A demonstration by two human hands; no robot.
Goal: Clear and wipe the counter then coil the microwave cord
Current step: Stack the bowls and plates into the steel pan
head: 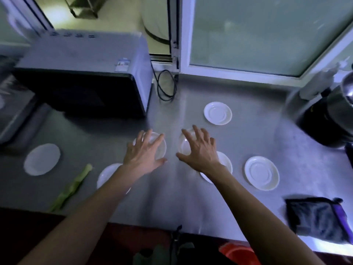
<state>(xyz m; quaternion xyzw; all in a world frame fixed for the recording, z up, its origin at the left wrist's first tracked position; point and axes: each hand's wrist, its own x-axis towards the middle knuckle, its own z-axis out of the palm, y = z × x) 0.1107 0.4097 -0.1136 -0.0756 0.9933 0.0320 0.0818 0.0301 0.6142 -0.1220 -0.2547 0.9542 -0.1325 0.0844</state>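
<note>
Here both arms stretch forward — left hand (144, 153) and right hand (198, 150), fingers spread wide, each over a saucer.

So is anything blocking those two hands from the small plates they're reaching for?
Nothing visible does. The left hand is spread right over one saucer, the right hand over another. Whether the fingers touch them yet I cannot tell. The steel counter between them is bare.
</note>
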